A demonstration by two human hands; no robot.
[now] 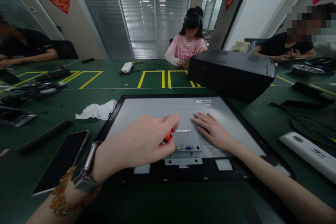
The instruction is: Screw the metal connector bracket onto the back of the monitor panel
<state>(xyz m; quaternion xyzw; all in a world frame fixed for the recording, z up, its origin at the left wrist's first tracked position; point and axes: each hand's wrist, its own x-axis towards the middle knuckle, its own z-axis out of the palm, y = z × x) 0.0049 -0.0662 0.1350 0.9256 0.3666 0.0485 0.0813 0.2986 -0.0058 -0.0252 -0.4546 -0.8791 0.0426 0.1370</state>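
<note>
A flat display panel (157, 106) with a black frame lies back side up in front of me. My left hand (147, 140) is closed around a small tool with an orange and black handle (168, 135), which looks like a screwdriver; most of it is hidden by my fingers. It is over the metal bracket (183, 161) with video ports (188, 148) near the panel's front edge. My right hand (214, 131) rests flat on the grey metal back, fingers spread, holding nothing.
A phone (63, 161) and a black bar (44, 136) lie to the left, near a crumpled tissue (97, 110). A large black casing (231, 73) stands behind the panel. At right are a white device (309, 150) and cables. Other people sit around the green table.
</note>
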